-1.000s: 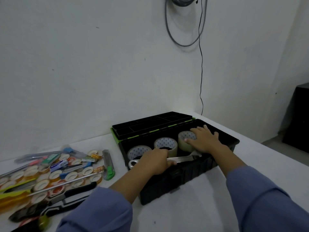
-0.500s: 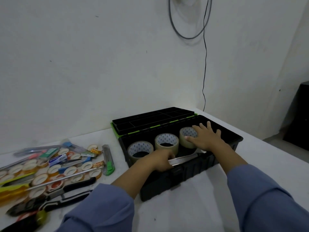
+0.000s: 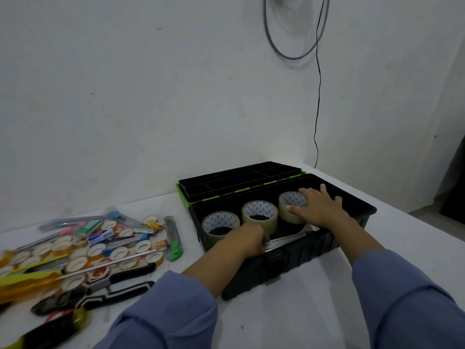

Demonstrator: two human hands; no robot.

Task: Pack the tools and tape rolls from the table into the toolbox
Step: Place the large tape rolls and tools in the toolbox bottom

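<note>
Black plastic toolbox [image 3: 297, 255] stands open on the white table [image 3: 289, 313], its green-edged lid [image 3: 241, 181] laid back toward the far wall with a divided black tray showing in it. The left hand [image 3: 250, 239] is at the box's near wall, fingers curled round the near end of a silver metal tool [image 3: 286, 239]; the tool lies slanted along the inside of that wall, its far end pointing right beneath the right forearm, and its head cannot be made out. The right hand [image 3: 320, 210] lies palm down with fingers straight and spread over the right tape roll [image 3: 292, 201], thumb against the roll's near side, gripping nothing. Three wide clear tape rolls stand in a row inside the box: the left tape roll [image 3: 221, 225] against the left wall, the middle tape roll [image 3: 260, 214] just beside it and just behind the left hand, and the right one under the palm. Box space right of the right hand appears dark; its contents cannot be judged. To the left, well apart from the box, sits a pile of small tape rolls [image 3: 75, 263], a yellow-handled screwdriver [image 3: 27, 280], black-handled pliers [image 3: 105, 290] and a green and grey utility knife [image 3: 173, 239], the knife nearest the box. Bare tabletop lies near and right of the box; the table's right edge runs close behind the box's right end. A thin black cable [image 3: 318, 96] hangs down the wall.
</note>
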